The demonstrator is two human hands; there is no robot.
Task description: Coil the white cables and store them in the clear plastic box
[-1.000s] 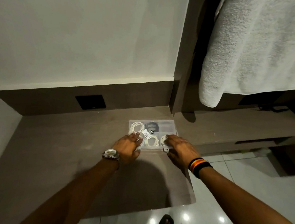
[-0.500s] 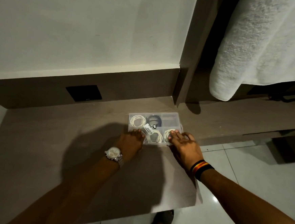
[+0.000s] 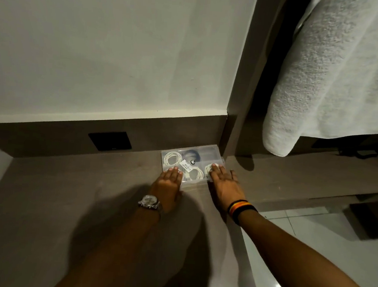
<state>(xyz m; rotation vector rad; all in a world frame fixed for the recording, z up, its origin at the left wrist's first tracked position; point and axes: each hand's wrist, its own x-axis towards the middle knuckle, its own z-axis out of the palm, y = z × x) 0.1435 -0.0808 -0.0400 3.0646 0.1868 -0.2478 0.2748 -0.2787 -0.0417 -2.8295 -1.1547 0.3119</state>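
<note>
The clear plastic box (image 3: 206, 153) lies flat on the brown desk, close to the back wall panel, its lid down. Several coiled white cables (image 3: 172, 158) show through the lid, along with a dark item and a white label. My left hand (image 3: 168, 183), with a watch on the wrist, rests flat with its fingertips on the box's near left part. My right hand (image 3: 225, 184), with a striped wristband, lies flat on the near right part. Neither hand grips anything.
The brown desk (image 3: 65, 213) runs left and ends at a near edge over white floor tiles (image 3: 310, 255). A black wall socket (image 3: 110, 140) sits left of the box. A vertical panel (image 3: 238, 102) stands right behind it; a white towel (image 3: 335, 75) hangs at right.
The box has slid away from me towards the back wall with both hands on it. My fingers have flattened out on the lid. The view has tilted upward.
</note>
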